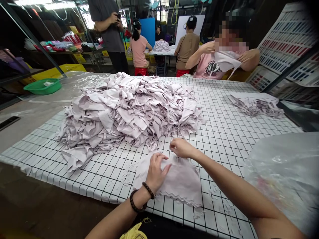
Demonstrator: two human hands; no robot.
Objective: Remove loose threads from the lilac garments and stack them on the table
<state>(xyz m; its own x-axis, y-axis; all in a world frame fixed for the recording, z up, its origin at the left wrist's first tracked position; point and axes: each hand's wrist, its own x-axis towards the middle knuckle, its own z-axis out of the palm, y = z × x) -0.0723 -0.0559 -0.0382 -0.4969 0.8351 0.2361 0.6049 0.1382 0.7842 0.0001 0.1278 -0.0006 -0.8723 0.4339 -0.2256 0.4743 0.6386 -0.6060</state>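
Note:
A flat pale lilac fabric piece [181, 182] with a wavy lower edge lies on the checked tablecloth in front of me. My left hand [157, 169], with dark beaded bracelets at its wrist, rests over the left part of the fabric, thumb and fingers apart. Just above the fabric's upper edge, my right hand [181, 148] is closed with its fingertips pinched downward. Whatever those fingertips hold, if anything, is too small to make out. Beyond both hands rises a large heap of similar crumpled fabric pieces [139, 109].
Small scraps [123, 172] lie scattered on the checked tablecloth [219, 129]. A clear plastic bag [284, 172] is at right, a flat fabric stack [256, 103] behind it. At left are a green basket [42, 87] and a phone [9, 122]. Across the table a co-worker [211, 64] holds up fabric.

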